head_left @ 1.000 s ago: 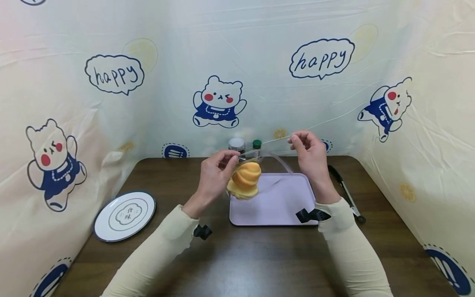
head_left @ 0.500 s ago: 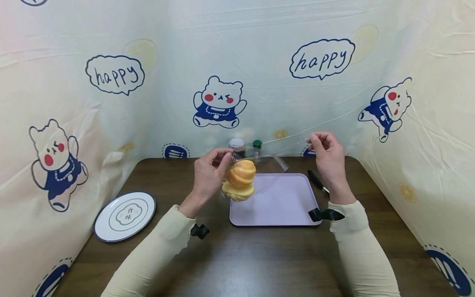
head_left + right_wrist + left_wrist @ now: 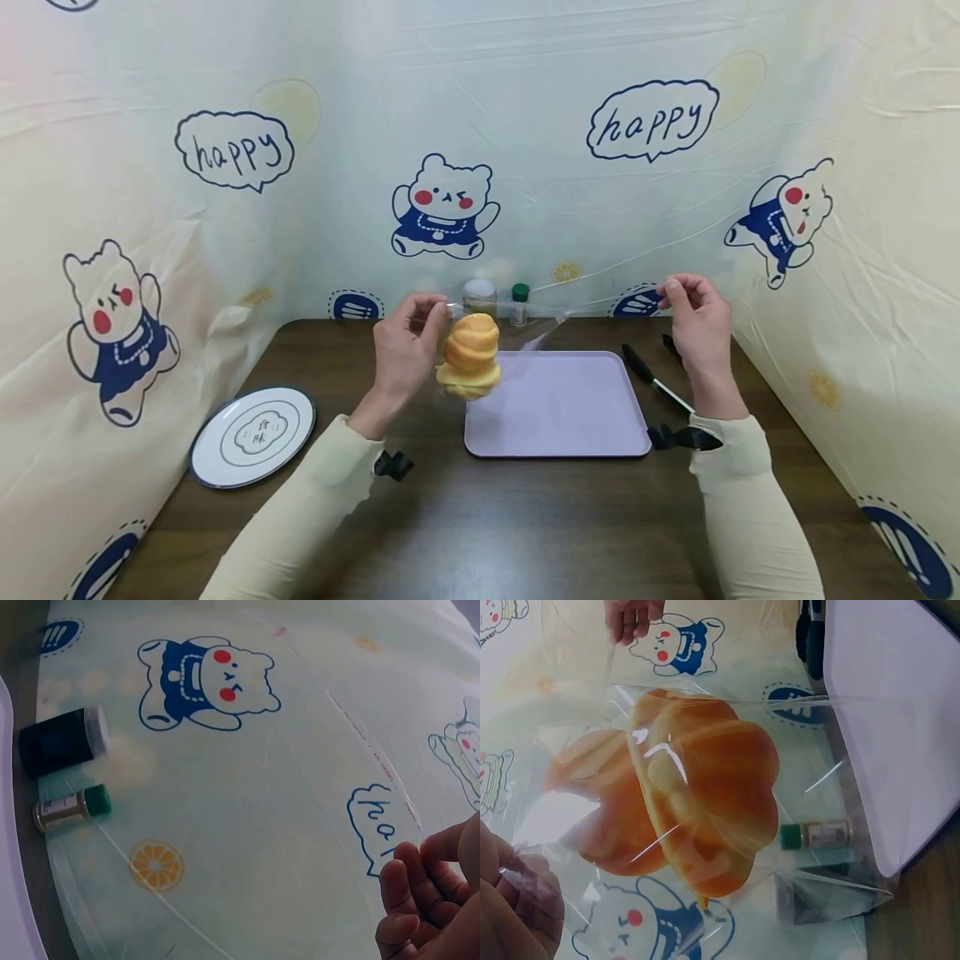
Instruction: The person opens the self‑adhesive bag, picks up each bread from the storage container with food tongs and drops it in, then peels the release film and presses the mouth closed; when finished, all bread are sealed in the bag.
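Note:
In the head view my left hand [image 3: 408, 346] pinches the top edge of a clear plastic bag [image 3: 810, 742] between thumb and fingers. Ridged golden bread rolls [image 3: 471, 354] hang inside it, just left of the tray; the left wrist view shows two rolls [image 3: 705, 787] pressed together. Over at the right my right hand [image 3: 697, 325] is raised, thumb against fingers, pinching the end of a thin clear plastic strip [image 3: 375, 757] with tiny red print. The strip stretches left toward the bag; whether it is still joined to it I cannot tell.
A lilac tray [image 3: 558, 417] lies mid-table below the hands. At its right is a black-handled metal utensil [image 3: 637, 364], partly hidden by the right arm. Behind stand a white-lidded jar [image 3: 480, 292] and a green-capped bottle [image 3: 520, 304]. A white plate [image 3: 217, 450] sits far left.
My right hand has moved well to the right, drawing the strip out. My left hand, with the bagged rolls, has shifted a little left, widening the gap between the hands.

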A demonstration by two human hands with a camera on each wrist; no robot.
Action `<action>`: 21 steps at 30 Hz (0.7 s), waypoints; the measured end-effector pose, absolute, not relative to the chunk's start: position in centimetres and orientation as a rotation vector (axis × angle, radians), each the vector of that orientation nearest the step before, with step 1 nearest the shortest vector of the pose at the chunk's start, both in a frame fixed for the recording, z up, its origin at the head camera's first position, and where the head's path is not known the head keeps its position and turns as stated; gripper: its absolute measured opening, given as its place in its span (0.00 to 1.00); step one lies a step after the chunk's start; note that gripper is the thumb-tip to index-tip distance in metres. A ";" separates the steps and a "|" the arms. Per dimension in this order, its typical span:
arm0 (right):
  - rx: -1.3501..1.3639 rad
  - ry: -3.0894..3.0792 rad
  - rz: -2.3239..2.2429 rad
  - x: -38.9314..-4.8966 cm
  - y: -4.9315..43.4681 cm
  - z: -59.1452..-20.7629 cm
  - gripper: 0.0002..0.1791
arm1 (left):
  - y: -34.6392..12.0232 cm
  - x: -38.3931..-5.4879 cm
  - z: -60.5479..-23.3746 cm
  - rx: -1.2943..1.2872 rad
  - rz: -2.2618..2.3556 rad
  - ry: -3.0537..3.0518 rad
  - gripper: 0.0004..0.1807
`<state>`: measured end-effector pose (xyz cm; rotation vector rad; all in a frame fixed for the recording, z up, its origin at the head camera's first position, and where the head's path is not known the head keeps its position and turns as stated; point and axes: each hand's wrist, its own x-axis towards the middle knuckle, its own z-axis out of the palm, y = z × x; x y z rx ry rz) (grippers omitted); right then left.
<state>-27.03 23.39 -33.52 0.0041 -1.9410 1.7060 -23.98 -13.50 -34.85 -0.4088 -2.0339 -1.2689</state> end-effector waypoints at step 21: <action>-0.173 -1.979 1.759 -27.0 26.0 -34.7 0.09 | -14.2 -24.3 -34.8 -0.434 -1.301 -1.914 0.09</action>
